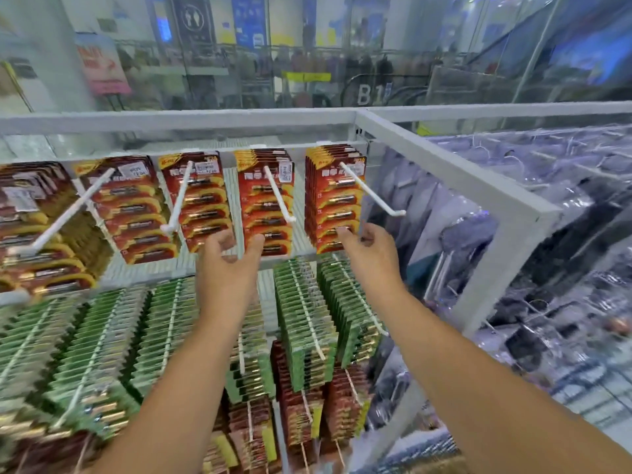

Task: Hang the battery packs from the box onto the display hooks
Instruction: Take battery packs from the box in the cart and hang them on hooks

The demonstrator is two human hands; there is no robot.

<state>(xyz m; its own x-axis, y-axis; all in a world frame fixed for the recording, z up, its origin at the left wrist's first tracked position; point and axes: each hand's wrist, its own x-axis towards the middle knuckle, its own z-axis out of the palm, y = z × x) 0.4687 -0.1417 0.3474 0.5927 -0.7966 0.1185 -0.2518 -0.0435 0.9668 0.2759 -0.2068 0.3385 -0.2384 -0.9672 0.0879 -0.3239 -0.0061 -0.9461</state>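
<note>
Hands reach up together to the top row of the display. Left hand (pixel 232 254) is raised with thumb and fingers spread and loosely curved, its fingertips at the bottom edge of the third stack of red battery packs (pixel 265 200); whether it actually pinches a pack cannot be told from this view. Right hand (pixel 367 248) is at the lower right corner of the fourth stack of red battery packs (pixel 333 200), thumb against the front pack and fingers curled behind the stack's edge, so it appears to hold the stack's corner (the fingertips themselves are partly hidden).

Each stack hangs at the back of a white display hook: the third hook (pixel 278 193) and the fourth hook (pixel 371 189) both project forward with most of their length bare. Left of these, 2 more red stacks hang on white hooks (pixel 176 203), and a darker stack (pixel 30 213) fills the far left.

Below the hands, densely filled rows of green packs (pixel 102 343) hang on hooks, with red and yellow packs (pixel 301 415) lower still. A white metal frame (pixel 455 176) bounds the display on the right; beyond it lie clear plastic-wrapped goods (pixel 547 186). Behind the display a glass wall shows a blurred concourse and a "B1" sign (pixel 367 94).
</note>
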